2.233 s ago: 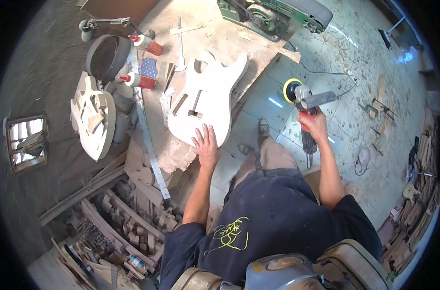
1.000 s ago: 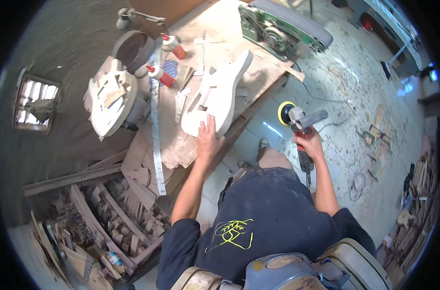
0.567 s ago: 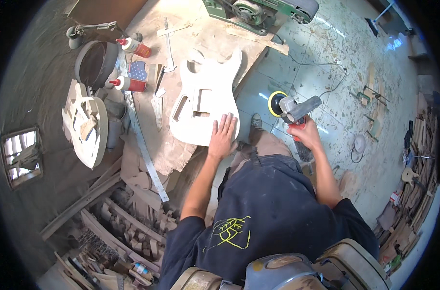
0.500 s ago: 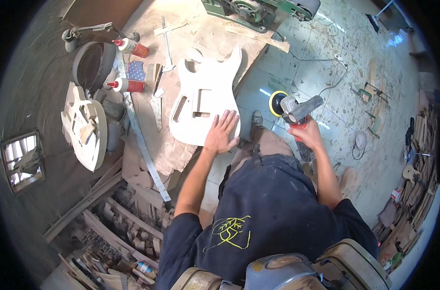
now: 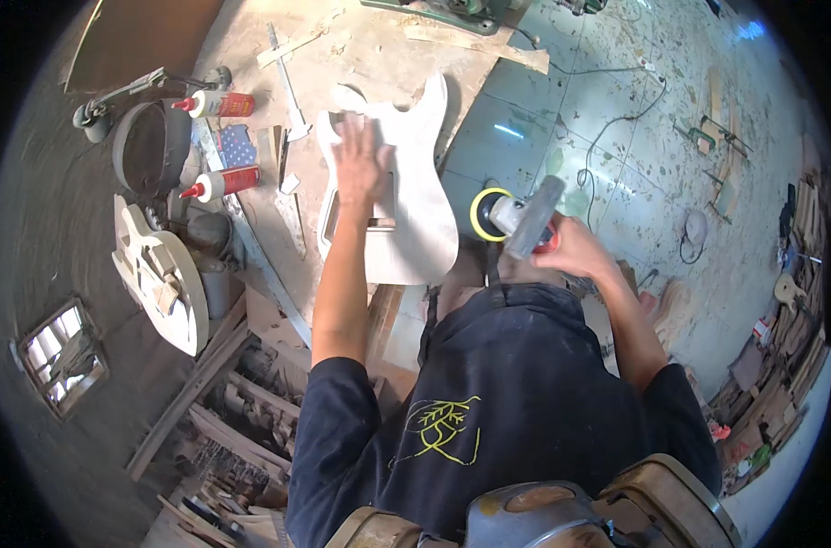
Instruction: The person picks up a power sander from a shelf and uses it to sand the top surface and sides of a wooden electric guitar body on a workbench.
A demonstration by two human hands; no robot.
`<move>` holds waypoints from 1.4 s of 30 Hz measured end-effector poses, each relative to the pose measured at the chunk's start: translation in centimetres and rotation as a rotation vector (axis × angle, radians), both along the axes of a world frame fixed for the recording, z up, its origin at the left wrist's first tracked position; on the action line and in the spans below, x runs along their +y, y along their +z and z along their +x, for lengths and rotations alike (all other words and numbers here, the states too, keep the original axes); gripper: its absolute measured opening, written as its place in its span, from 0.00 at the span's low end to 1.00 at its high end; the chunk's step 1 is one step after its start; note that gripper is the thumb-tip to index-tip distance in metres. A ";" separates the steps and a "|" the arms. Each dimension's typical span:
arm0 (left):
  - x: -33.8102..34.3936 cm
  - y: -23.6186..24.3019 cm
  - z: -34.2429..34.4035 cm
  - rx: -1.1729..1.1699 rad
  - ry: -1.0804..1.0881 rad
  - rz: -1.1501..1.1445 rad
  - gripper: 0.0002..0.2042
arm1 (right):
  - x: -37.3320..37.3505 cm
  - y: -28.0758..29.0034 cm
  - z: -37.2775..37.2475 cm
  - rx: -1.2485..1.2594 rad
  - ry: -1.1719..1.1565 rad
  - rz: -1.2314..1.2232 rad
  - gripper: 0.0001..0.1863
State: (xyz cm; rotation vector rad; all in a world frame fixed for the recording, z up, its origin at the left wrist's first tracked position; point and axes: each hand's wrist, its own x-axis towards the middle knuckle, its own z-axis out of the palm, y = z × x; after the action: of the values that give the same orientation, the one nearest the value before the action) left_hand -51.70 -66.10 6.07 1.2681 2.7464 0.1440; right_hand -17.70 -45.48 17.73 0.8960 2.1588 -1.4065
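Note:
A pale wooden electric guitar body [image 5: 413, 210] lies on the dusty workbench [image 5: 411, 57] at upper middle. My left hand [image 5: 359, 160] is over its upper left part, open, fingers spread and slightly blurred; whether it touches the wood I cannot tell. Off the bench's edge, my right hand [image 5: 566, 247] is closed on the red handle of an electric rotary sander [image 5: 533, 216] with a yellow-rimmed pad, its head close to the body's lower right side. Two glue bottles [image 5: 223, 183], a metal ruler [image 5: 249, 247] and a caliper [image 5: 285, 84] lie left of the body.
A second guitar body [image 5: 182, 301] sits at the left beside a round metal band [image 5: 123, 151]. A green machine [image 5: 392, 5] stands on the far bench. On the tiled floor [image 5: 525, 100] are a cord [image 5: 598, 128] and clamped boards [image 5: 721, 137]. Wood pieces [image 5: 799, 310] line the right wall.
My left hand has slid from the body's lower part up to its upper left. My right hand has brought the sander left, nearer the body, and tilted it. The view has shifted.

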 end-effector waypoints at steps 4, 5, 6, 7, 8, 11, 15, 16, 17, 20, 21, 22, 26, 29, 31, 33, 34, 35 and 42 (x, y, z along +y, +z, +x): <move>-2.1 -0.9 -1.3 -0.095 0.203 -0.020 0.38 | -1.9 1.2 -2.0 -0.063 0.175 -0.036 0.39; -2.3 -1.0 -1.4 -0.088 0.188 0.045 0.37 | -2.8 0.8 -1.9 -0.015 0.179 0.007 0.35; -2.5 -1.2 -1.5 -0.082 0.175 0.112 0.37 | -3.3 0.6 -1.9 -0.027 0.179 0.003 0.35; -2.4 -1.4 -1.3 -0.044 0.187 0.106 0.36 | -3.8 0.6 -2.0 -0.046 0.159 -0.014 0.35; -2.3 -1.5 -1.1 -0.054 0.187 0.105 0.36 | -4.0 0.5 -2.2 -0.062 0.139 -0.029 0.35; -2.1 -1.6 -0.9 -0.042 0.196 0.112 0.36 | -4.3 0.5 -2.7 -0.079 0.163 -0.030 0.35; -2.3 -1.7 -1.0 -0.024 0.191 0.140 0.35 | -4.0 0.1 -3.6 -0.068 0.181 -0.064 0.41; -2.4 -1.8 -1.0 -0.020 0.191 0.134 0.35 | -4.0 -0.5 -3.6 -0.063 0.198 -0.058 0.41; -2.4 -1.8 -1.0 -0.021 0.192 0.136 0.35 | -3.9 -0.8 -3.8 -0.058 0.214 -0.053 0.42; -2.6 -1.8 -1.1 -0.014 0.186 0.126 0.35 | -3.4 -1.1 -4.8 -0.087 0.263 -0.035 0.41; -2.6 -1.8 -1.1 -0.024 0.188 0.128 0.35 | -3.3 -1.1 -5.2 -0.087 0.264 -0.035 0.41; -2.7 -1.7 -1.1 -0.033 0.190 0.130 0.35 | -3.2 -1.1 -5.7 -0.075 0.264 -0.026 0.39; -2.2 -1.2 -0.8 -0.016 0.189 0.117 0.34 | -2.7 -2.4 -6.8 0.000 0.223 -0.005 0.34; -2.2 -1.2 -0.9 -0.013 0.183 0.118 0.34 | -2.2 -3.3 -7.8 0.014 0.239 0.016 0.33; -2.2 -1.2 -1.0 -0.044 0.190 0.115 0.35 | -1.8 -3.4 -8.6 0.039 0.211 0.013 0.33; -2.3 -1.2 -1.0 -0.035 0.190 0.114 0.35 | -1.6 -3.2 -9.6 0.064 0.187 0.007 0.33; -2.4 -1.3 -1.0 -0.030 0.191 0.113 0.35 | -1.5 -3.0 -10.1 0.027 0.191 0.011 0.33; -2.3 -1.2 -1.0 -0.027 0.188 0.115 0.35 | -1.3 -2.8 -10.5 -0.010 0.194 0.018 0.33; -2.1 -1.1 -0.9 -0.016 0.182 0.102 0.34 | -1.0 -4.3 -11.5 0.132 0.080 0.095 0.30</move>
State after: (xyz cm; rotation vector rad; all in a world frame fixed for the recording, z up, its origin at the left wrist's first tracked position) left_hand -52.62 -68.22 5.02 1.0308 2.8700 0.3124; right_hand -29.25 -46.51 13.45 0.7589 2.3498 -1.3692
